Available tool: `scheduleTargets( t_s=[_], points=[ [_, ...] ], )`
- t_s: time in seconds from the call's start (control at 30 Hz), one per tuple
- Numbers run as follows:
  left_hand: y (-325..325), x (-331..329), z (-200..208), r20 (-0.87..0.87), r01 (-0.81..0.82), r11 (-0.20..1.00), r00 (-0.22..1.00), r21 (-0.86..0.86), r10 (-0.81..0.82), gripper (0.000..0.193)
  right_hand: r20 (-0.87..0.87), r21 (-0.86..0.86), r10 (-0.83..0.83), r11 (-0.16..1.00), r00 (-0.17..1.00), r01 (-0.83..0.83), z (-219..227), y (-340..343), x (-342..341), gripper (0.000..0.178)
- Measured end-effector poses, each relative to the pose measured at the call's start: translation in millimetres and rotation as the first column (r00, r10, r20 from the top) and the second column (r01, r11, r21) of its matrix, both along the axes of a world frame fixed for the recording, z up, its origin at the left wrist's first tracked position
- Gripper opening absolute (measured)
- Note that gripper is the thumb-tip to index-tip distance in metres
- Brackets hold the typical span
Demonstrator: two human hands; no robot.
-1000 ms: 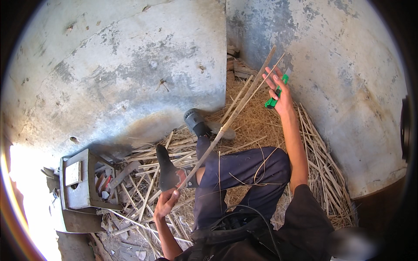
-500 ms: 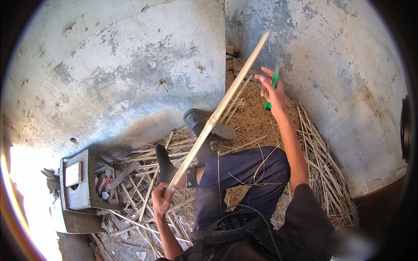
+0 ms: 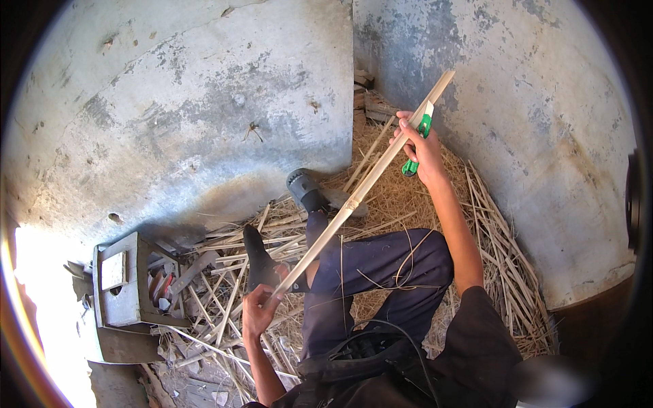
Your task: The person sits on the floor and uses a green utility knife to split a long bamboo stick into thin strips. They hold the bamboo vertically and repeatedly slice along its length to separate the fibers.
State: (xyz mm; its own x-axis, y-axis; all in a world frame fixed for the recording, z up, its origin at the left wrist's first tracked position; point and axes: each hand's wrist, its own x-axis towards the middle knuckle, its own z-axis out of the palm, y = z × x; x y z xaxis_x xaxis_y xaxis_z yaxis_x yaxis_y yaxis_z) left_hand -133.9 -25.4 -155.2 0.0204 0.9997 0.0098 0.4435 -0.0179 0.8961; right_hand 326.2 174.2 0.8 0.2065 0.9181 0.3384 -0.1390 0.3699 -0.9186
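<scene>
A long, pale split bamboo strip (image 3: 351, 204) slants across my lap, its upper end by the right-hand wall. At its lower end, my left hand (image 3: 257, 314) is closed with thumb and fingers pinching it. My right hand (image 3: 425, 151) holds a green utility knife (image 3: 425, 125) in the palm, the blade pointing up along the strip. The fingers and thumb of that same hand also close around the strip near its upper end. A node shows around the middle of the strip.
Bundled bamboo sticks (image 3: 500, 245) lie along the right wall, beside a heap of shavings (image 3: 401, 183). Thin curled strips (image 3: 408, 262) rest on my trouser leg. At left stands a worn box-like stand (image 3: 139, 316) with odds and ends inside. Peeling walls (image 3: 204, 102) enclose the corner.
The strip has shifted right, its top end now lower. My right hand, apart from it before, has come onto it with the knife still in the palm. My left hand keeps its pinch.
</scene>
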Motion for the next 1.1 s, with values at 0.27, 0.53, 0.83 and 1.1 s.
scheduleTargets(
  t_s=[0.27,0.53,0.83,1.1],
  points=[
    [6.1,0.3,19.0,-0.112,0.176,0.974,0.981,0.141,-0.161,0.015,-0.020,-0.019,0.058,0.998,0.998,-0.058,1.7,-4.4,-1.5,0.026],
    [38.3,53.5,91.2,0.085,0.193,0.965,0.974,0.177,-0.211,0.026,0.000,0.024,0.298,0.954,0.955,-0.298,14.1,-19.1,-32.6,0.027],
    [88.8,159.6,135.2,0.240,0.242,0.940,0.924,0.243,-0.299,0.027,0.122,-0.020,0.385,0.922,0.915,-0.386,17.7,-36.6,-79.2,0.027],
    [91.9,180.1,120.3,0.538,0.097,0.981,0.825,0.169,-0.175,0.024,0.286,-0.046,0.298,0.953,0.910,-0.298,23.8,-46.9,-83.8,0.029]
  ],
)
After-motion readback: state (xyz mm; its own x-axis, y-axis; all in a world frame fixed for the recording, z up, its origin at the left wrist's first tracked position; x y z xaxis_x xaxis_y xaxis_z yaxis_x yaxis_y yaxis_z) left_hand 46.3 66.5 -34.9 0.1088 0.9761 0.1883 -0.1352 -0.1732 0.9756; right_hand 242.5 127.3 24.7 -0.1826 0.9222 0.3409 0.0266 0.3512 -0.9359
